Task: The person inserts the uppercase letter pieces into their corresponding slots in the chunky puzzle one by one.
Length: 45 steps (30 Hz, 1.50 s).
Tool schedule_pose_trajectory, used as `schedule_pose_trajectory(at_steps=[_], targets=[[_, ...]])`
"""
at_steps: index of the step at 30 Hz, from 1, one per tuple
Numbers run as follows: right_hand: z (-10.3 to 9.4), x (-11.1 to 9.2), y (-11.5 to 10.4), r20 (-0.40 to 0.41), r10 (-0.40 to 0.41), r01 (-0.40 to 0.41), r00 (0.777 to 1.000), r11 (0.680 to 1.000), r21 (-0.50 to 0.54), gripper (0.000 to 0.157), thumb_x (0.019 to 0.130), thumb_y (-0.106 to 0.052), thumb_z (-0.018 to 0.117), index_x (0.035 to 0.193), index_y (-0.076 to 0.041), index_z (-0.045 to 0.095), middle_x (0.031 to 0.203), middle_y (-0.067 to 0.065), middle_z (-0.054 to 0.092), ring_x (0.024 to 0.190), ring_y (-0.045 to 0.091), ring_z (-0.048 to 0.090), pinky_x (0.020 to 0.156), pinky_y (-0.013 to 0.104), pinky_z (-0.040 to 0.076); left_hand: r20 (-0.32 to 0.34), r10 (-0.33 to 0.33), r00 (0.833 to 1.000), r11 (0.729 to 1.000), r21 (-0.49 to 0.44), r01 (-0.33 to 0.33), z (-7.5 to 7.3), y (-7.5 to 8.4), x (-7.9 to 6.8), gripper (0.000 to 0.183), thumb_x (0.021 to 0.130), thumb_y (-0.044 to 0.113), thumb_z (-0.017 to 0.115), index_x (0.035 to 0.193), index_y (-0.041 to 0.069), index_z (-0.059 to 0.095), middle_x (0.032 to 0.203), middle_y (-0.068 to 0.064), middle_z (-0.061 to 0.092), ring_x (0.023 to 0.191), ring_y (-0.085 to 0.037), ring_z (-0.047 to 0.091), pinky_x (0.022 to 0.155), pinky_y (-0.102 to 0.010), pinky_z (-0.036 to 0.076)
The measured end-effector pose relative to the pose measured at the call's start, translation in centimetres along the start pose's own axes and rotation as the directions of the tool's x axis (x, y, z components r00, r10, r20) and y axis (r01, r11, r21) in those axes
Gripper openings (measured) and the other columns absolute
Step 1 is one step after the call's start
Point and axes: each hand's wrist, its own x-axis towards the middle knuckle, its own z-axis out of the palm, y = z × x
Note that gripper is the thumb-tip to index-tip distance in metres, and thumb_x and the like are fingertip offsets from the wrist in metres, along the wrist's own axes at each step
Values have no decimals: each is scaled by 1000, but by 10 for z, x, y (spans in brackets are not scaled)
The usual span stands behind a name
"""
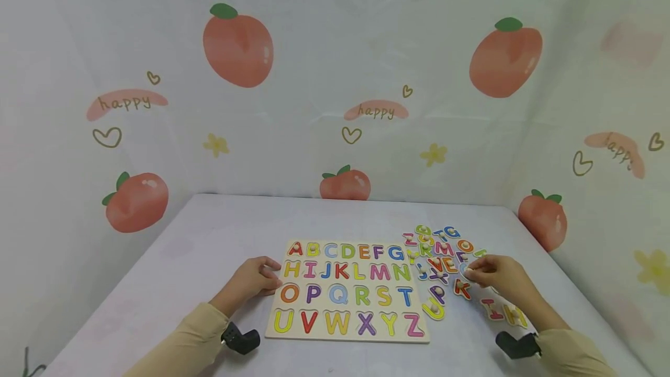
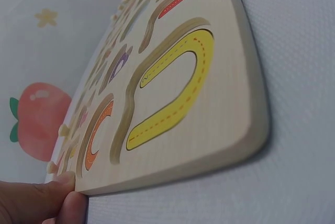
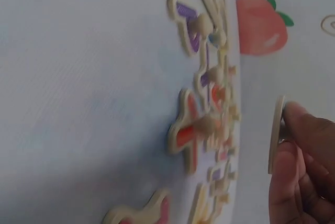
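A wooden alphabet puzzle board [image 1: 349,339] lies flat on the table, with coloured letter recesses in rows. Small knobs stand on the A [image 1: 295,248] and B [image 1: 313,249]. My left hand [image 1: 255,278] pinches the board's left edge, the thumb [image 2: 65,178] on top. Over the loose letters at the right, my right hand [image 1: 497,277] pinches a light-blue letter piece [image 1: 463,270] between thumb and fingers. In the right wrist view that wooden piece [image 3: 275,137] is seen edge-on, raised above the table, so its letter is hidden there.
Several knobbed letters crowd right of the board, among them a red K [image 1: 462,289], a purple P [image 1: 437,294] and a yellow U [image 1: 433,309]. A pink I [image 1: 492,309] and a yellow H [image 1: 515,316] lie nearer me. A fruit-print curtain [image 1: 293,132] hangs behind the table.
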Motion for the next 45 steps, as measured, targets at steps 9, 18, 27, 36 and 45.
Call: schedule_pose_trajectory(at_steps=[9,18,27,36,45], targets=[[24,12,-55,-54,-65,69,996,995,75,39,79,-40,78,91,-5,65,76,1,65,69,15,56,63,31,48,9,8,1000,1000,22,-8,-1,-1,0,38,79,4,76,114,-2,61,84,-9,62,68,-15,59,61,-25,55],[59,36,-109,-59,-146,153,988,975,158,28,81,-32,78,86,-8,65,74,0,68,70,21,63,64,29,48,16,16,1000,999,27,-16,0,-1,0,37,79,4,75,113,-1,61,83,-8,62,67,-15,59,61,-25,55],[99,61,-146,-65,-156,167,986,955,244,18,80,-20,79,79,-7,67,68,1,68,65,22,66,60,29,51,26,21,999,999,32,-22,-2,1,-2,38,80,5,75,114,-2,61,84,-8,62,68,-15,59,62,-26,55],[136,76,-169,-74,-150,166,986,928,333,20,78,-22,80,78,-6,68,70,2,67,62,13,62,54,24,47,24,24,999,999,25,-25,-3,-1,-1,37,80,5,75,114,-1,61,83,-8,62,67,-15,59,61,-25,55],[164,84,-186,-4,-84,80,996,940,333,21,79,-24,80,77,-6,69,71,3,67,62,11,62,57,23,46,25,39,999,999,25,-39,-2,0,-2,38,80,6,76,113,-2,61,83,-8,62,67,-14,59,61,-26,54]])
